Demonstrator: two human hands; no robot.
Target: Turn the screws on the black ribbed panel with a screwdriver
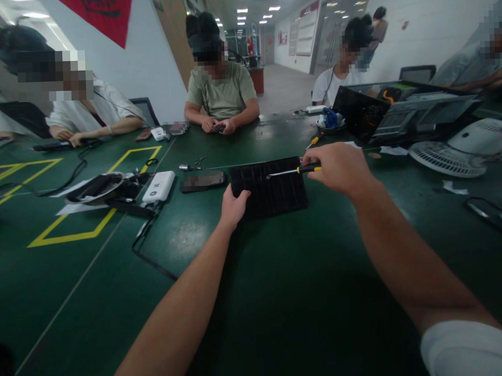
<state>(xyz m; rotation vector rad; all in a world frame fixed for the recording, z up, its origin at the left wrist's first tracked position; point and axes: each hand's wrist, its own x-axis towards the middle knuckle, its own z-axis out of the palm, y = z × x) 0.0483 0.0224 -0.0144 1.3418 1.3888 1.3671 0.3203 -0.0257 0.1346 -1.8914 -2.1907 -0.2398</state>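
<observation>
A black rectangular panel with ribs or shallow compartments (284,195) is held slightly tilted above the green table. My left hand (234,206) grips its left edge, thumb on top and the other fingers hidden underneath. In my right hand (336,166) is a screwdriver (284,173) with a black and yellow handle, its shaft pointing left across the panel. The tip meets or hovers over a small round spot near the panel's middle; I cannot tell whether it touches. A phone (203,181) lies just left of the panel.
On the left are a white power bank (159,187) with a cable and a heap of black parts (106,187). A second screwdriver (315,141), a bowl (331,122), a computer case (413,108) and a white fan (459,148) stand right. Several people sit around the table (311,273).
</observation>
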